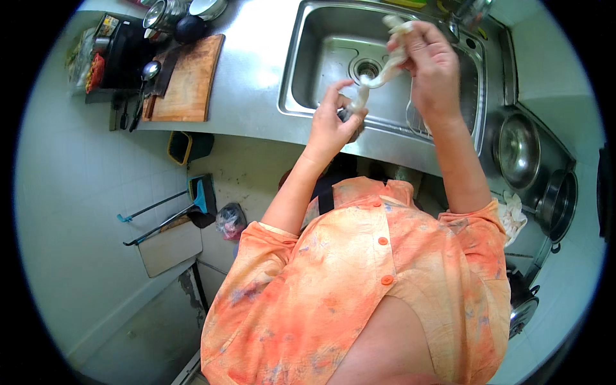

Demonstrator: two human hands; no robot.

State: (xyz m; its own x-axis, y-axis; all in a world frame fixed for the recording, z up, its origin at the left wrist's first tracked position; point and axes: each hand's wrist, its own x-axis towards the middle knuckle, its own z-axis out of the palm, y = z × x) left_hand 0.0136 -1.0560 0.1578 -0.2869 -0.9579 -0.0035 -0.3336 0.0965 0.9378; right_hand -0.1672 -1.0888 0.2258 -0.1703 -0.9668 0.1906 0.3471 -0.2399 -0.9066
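A twisted whitish cloth (387,72) is stretched between my hands above the sink (326,48). My right hand (431,58) is closed around its upper part, and a bunched end sticks out past the fingers. Lower and to the left, my left hand (339,119) grips the other end, with the cloth passing between its thumb and forefinger. Part of that end is hidden by the fingers, which are slightly blurred. Below the cloth, the round drain (366,68) shows in the sink's bottom.
A faucet (473,14) stands at the sink's far right corner. Left on the steel counter (250,70) lies a wooden cutting board (190,80) with a dark-bladed cleaver (168,72). A metal bowl (518,151) and dark pan (558,202) are at right; a dustpan (204,192) stands lower left.
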